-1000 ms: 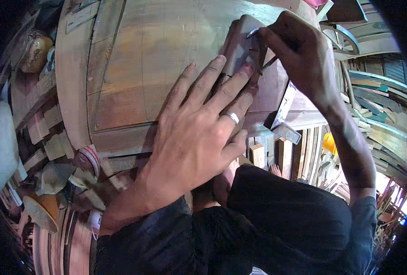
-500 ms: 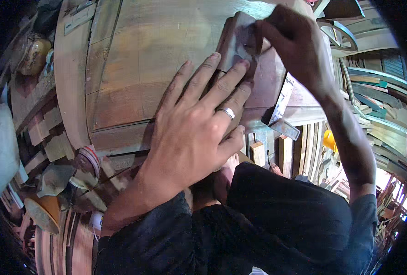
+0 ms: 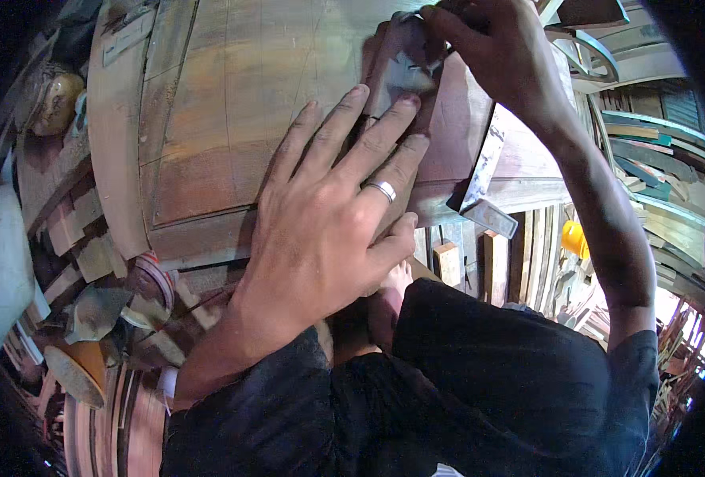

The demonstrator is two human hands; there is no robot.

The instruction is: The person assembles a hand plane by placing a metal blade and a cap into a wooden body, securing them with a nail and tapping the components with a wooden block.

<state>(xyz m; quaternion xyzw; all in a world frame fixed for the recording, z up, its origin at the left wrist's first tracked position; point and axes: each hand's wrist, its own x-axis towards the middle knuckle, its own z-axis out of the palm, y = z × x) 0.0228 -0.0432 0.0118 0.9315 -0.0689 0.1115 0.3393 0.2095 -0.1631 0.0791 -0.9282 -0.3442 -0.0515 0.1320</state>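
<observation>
Head view showed the right hand (image 3: 497, 54) with fingers bent at the wooden block's (image 3: 398, 70) far end, its grip unclear; the left hand (image 3: 326, 199) lay spread, fingertips against that block at its one o'clock; at three o'clock, a metal square (image 3: 483, 165) lay by the wooden panel's (image 3: 225, 147) edge.

Matt wooden panel (image 3: 225, 151), glossy metal ring (image 3: 383, 190), metal square (image 3: 484, 168) (blotchy in places), matt cloth garment (image 3: 488, 350)
</observation>
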